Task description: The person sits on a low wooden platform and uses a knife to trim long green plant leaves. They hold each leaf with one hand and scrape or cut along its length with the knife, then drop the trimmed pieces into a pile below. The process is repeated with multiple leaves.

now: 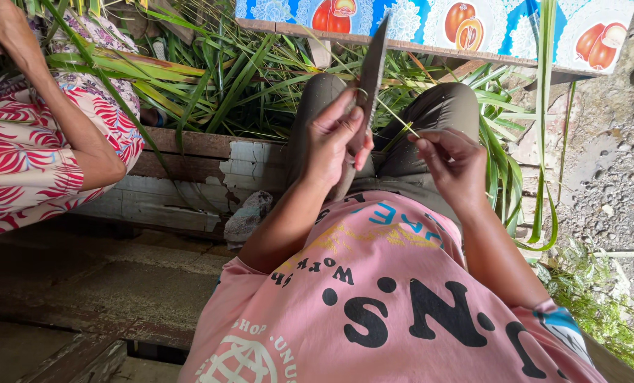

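My left hand [334, 138] is shut on the handle of a long dark knife [372, 64], whose blade points up and away from me. My right hand [451, 159] pinches a thin green leaf strip [396, 122] that runs up to the blade beside my left thumb. Both hands are over my lap, above my grey trousers [437, 106] and pink printed shirt [388, 298].
A pile of long green leaves [239, 78] lies beyond my knees. Another person in red-and-white patterned clothes [26, 163] sits at the left, one arm [69, 120] raised. A worn wooden plank [189, 163], a rag [249, 216], a blue fruit-printed cloth [473, 28] and gravel ground [614, 156] surround me.
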